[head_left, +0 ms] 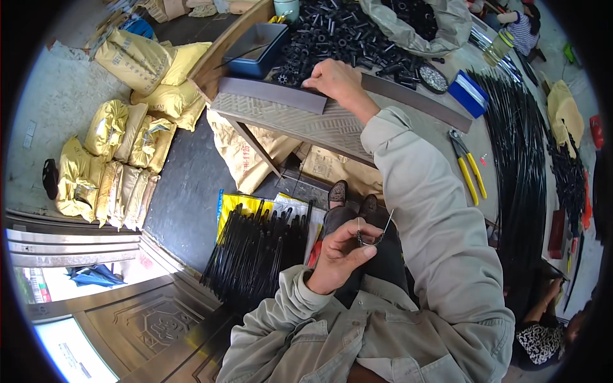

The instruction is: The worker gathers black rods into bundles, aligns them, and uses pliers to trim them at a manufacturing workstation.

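Note:
My left hand is in front of my lap, its fingers closed on a thin bent wire with small dark pieces along its curve. Both ends of the wire stick upward. Farther off, my right hand reaches over the grey edging strip of the workbench. Its fingers are bent together beside a heap of small black plastic tubular parts. Whatever lies between those fingertips is hidden. A black notched round part lies just left of them.
A blue bin stands left of the heap. Yellow-handled pliers, a blue box and long black rods lie to the right. More black rods stand bundled by my left leg. Filled sacks are stacked at the far left.

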`<state>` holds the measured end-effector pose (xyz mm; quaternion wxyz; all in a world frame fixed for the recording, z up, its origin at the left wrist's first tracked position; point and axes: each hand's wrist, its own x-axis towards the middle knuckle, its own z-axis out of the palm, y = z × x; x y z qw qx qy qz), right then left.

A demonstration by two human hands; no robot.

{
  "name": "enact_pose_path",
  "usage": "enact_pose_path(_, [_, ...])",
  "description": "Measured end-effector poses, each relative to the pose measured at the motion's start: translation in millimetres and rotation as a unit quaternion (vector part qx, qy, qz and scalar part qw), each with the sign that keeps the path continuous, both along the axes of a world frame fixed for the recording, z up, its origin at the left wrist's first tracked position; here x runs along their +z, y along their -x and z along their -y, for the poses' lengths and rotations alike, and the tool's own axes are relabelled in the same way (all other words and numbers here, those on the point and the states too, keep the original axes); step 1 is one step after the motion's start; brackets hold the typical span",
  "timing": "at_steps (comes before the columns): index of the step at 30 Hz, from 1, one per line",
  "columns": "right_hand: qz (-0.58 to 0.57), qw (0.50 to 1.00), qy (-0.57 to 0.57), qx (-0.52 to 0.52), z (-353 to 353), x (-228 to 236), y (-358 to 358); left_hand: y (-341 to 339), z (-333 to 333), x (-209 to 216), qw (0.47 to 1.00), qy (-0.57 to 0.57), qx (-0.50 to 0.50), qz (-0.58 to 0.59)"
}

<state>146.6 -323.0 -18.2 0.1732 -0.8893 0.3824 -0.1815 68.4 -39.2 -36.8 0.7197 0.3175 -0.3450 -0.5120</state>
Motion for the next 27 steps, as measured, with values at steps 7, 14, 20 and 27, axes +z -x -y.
enact_pose_path(7, [0.23, 0.952, -0.158, 0.125, -18.4, 15.4, 62.0, 5.7, -6.3, -6.7, 0.996, -0.039, 0.04, -0.072])
enact_pose_path(14, [0.219, 0.937, 0.036, 0.27, -124.2, 84.8, 205.4, 30.0, 14.1, 21.5, 0.996, 0.005, 0.051, -0.076])
enact_pose_path(20, [0.221, 0.945, 0.095, 0.222, -158.7, 91.9, 278.6, 73.8, 16.1, 39.0, 0.996, 0.018, -0.003, -0.086])
enact_pose_path(27, [0.246, 0.947, 0.073, 0.195, -172.5, 85.0, 318.1, 105.7, 8.5, 48.0, 0.998, 0.018, -0.023, -0.057])
